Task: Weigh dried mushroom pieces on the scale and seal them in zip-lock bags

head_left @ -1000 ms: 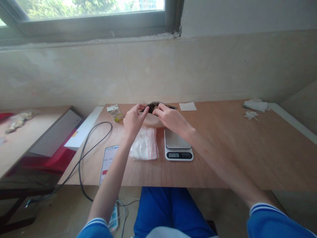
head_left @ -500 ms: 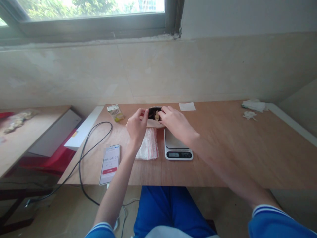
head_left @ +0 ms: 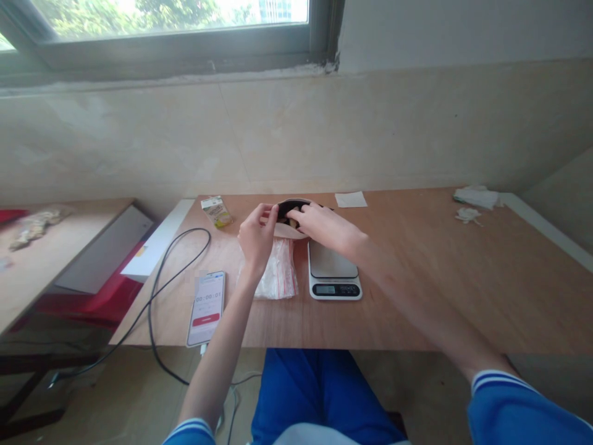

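A pouch (head_left: pixel 290 231) with a pale tan outside and a dark inside stands behind the scale, its mouth spread wide. Small tan pieces (head_left: pixel 293 223) show inside; I cannot make out what they are. My left hand (head_left: pixel 256 234) pinches the pouch's left rim between thumb and fingers. My right hand (head_left: pixel 320 223) reaches into the mouth from the right, fingers stretched toward the pieces, the tips partly hidden. Below the pouch lies a stack of clear zip bags (head_left: pixel 278 272) with red stripes. Beside it is a white kitchen scale (head_left: pixel 334 266) with a lit display.
A phone (head_left: pixel 206 309) showing a timer lies at the left, near a looped black cable (head_left: pixel 152 290). A small carton (head_left: pixel 216 211) stands at the back left. White paper (head_left: pixel 351 199) lies behind the scale; crumpled tissue (head_left: pixel 467 215) lies far right. Another table (head_left: pixel 65 241) is at left.
My right hand has left the pouch's right rim and moved slightly left, its fingers now inside the mouth. My left hand keeps its pinch on the left rim.
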